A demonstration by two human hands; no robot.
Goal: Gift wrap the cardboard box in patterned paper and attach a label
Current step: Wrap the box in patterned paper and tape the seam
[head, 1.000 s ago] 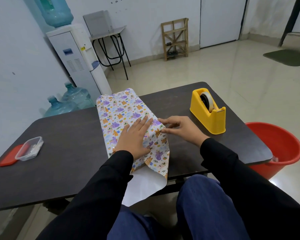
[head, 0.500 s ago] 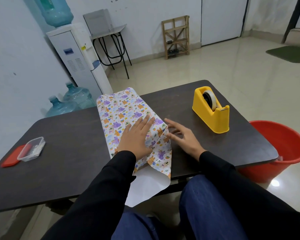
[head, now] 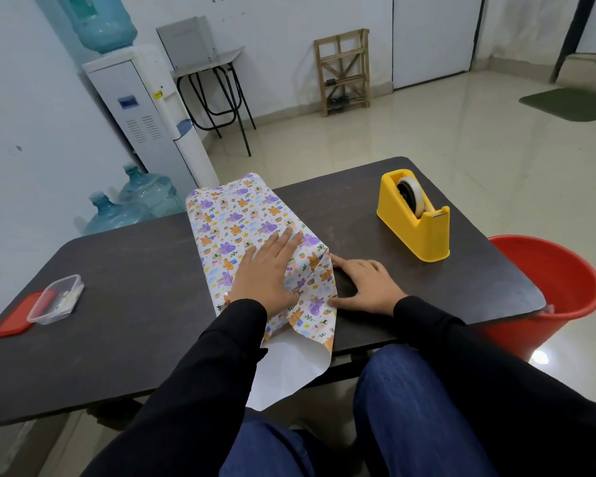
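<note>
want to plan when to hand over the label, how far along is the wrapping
Done: the patterned paper is folded over the hidden box. In hand: the left hand presses flat on top while the right hand rests on the table against the paper's side. Left: no tape shows on the seam, the near end hangs open off the table, the tape dispenser sits untouched, and no label is visible.

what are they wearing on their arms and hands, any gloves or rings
Long black sleeves cover both arms to the wrists: left sleeve, right sleeve. The left hand and right hand are bare: no gloves, no ring or watch shows.
</note>
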